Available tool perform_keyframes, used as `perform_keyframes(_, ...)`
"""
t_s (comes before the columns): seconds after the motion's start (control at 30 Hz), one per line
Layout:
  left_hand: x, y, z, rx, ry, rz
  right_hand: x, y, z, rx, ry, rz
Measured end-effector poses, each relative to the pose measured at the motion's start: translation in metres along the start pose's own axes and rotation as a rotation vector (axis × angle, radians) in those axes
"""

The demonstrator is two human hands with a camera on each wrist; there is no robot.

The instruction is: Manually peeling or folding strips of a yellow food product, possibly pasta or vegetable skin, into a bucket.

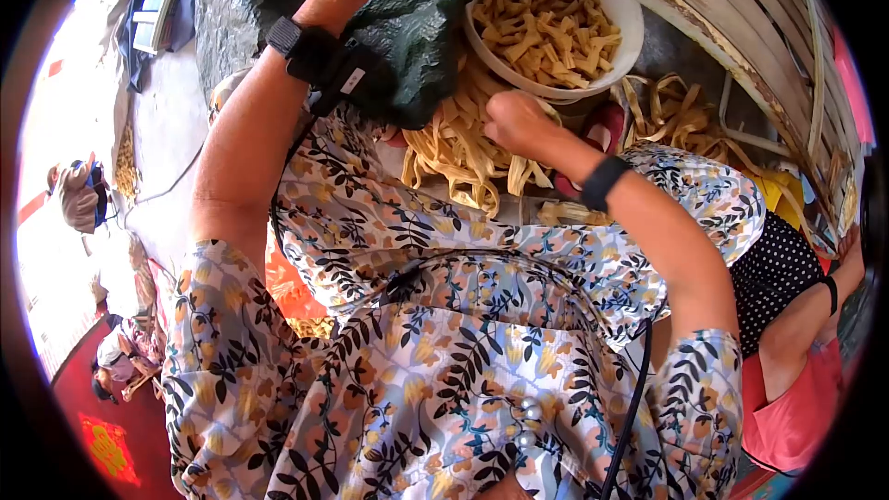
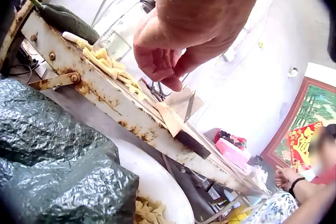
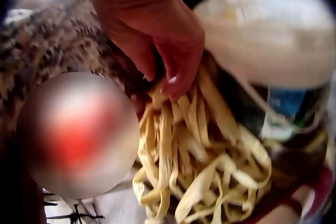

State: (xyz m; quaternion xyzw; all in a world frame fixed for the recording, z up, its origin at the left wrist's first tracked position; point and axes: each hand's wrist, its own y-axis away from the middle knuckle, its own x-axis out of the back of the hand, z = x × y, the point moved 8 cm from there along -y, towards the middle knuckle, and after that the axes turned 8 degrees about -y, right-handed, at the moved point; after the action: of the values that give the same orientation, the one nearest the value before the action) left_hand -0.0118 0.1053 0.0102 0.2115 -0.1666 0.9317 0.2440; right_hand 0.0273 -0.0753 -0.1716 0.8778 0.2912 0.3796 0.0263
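Observation:
My right hand (image 1: 514, 125) grips the top of a bundle of long yellow strips (image 1: 454, 157) that hangs over my lap, just below a white bowl (image 1: 632, 28) full of short cut yellow pieces (image 1: 546, 28). In the right wrist view the fingers (image 3: 176, 71) curl round the bundle of strips (image 3: 199, 171). My left arm reaches up past a dark green plastic sheet (image 1: 407, 28), and the head view hides that hand. In the left wrist view my left hand (image 2: 163, 66) hovers with loosely curled fingers, holding nothing, above a rusty white metal bar (image 2: 105, 98) that carries a few strips (image 2: 107, 61).
A second heap of strips (image 1: 676, 116) lies right of the bowl, beside wooden slats (image 1: 732, 9). Another person in polka-dot cloth (image 1: 778, 268) sits at the right. The bowl's rim (image 2: 157, 182) and the green plastic sheet (image 2: 52, 155) lie under the bar. A pink box (image 2: 233, 150) stands beyond it.

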Motion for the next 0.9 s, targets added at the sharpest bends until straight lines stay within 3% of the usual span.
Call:
perform_keyframes(0.03, -0.005, 0.002, -0.002, 0.002, 0.048, -0.028, -0.024, -0.003, 0.018, 0.005, -0.004, -0.003)
perform_keyframes(0.13, -0.013, 0.011, 0.006, 0.018, 0.052, -0.087, -0.049, -0.007, 0.043, -0.265, -0.071, 0.056)
perform_keyframes(0.17, -0.014, 0.011, 0.008, 0.006, 0.054, -0.091, -0.045, -0.009, 0.037, -0.165, -0.205, 0.231)
perform_keyframes(0.27, -0.018, 0.02, 0.006, 0.06, 0.092, -0.106, -0.048, -0.035, 0.027, -0.191, -0.247, 0.369)
perform_keyframes(0.4, -0.018, 0.019, 0.007, 0.078, 0.081, -0.108, -0.066, -0.053, 0.04, -0.296, -0.279, 0.306)
perform_keyframes(0.47, -0.016, 0.021, 0.003, 0.122, 0.039, -0.116, -0.053, -0.048, 0.03, -0.231, -0.274, 0.326)
perform_keyframes(0.57, -0.022, 0.023, 0.008, 0.119, 0.165, -0.178, -0.011, -0.021, 0.007, -0.16, -0.405, 0.251)
perform_keyframes(0.67, -0.03, 0.031, 0.029, 0.112, 0.135, -0.349, 0.053, 0.004, -0.014, -0.205, -0.573, 0.229)
perform_keyframes(0.73, -0.047, 0.041, 0.035, 0.074, 0.282, -0.487, 0.107, 0.025, -0.039, 0.026, -0.938, 0.363)
perform_keyframes(0.8, -0.055, 0.05, 0.046, 0.082, 0.16, -0.611, 0.168, 0.057, -0.066, 0.185, -0.844, 0.457)
perform_keyframes(0.83, -0.053, 0.043, 0.042, -0.082, 0.091, -0.463, 0.193, 0.068, -0.072, 0.209, -0.855, 0.468)
perform_keyframes(0.87, -0.062, 0.049, 0.054, -0.071, 0.212, -0.629, 0.216, 0.08, -0.076, 0.234, -0.865, 0.48)
perform_keyframes(0.9, -0.067, 0.049, 0.057, -0.072, 0.25, -0.648, 0.237, 0.09, -0.082, 0.349, -0.983, 0.394)
